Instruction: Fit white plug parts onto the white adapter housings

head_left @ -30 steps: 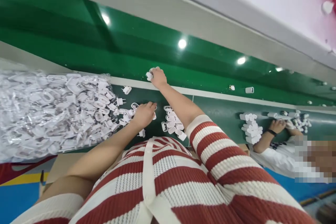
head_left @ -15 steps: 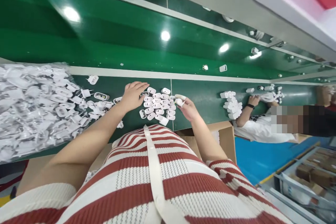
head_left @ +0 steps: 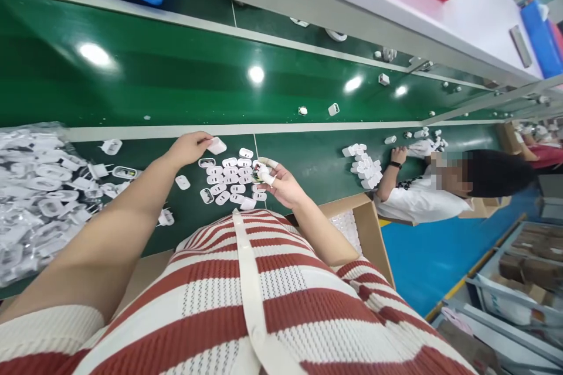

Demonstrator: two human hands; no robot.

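Your right hand (head_left: 285,186) has come back from the glossy green channel (head_left: 264,99) to the cluster of white charger housings (head_left: 230,179) since a second ago. Its fingers curl, half closed, round a white charger part (head_left: 264,176) with small green innards showing. Your left hand (head_left: 189,150) pinches one smooth, rounded white casing (head_left: 217,145) near the cluster's upper left. You have about sixteen closed, oval-ended housings on the tabletop (head_left: 303,158), plus two open oval shells (head_left: 206,163) at their left. Two loose white pieces (head_left: 333,109) sit on the channel; a crinkled clear plastic bag (head_left: 26,146) lies left.
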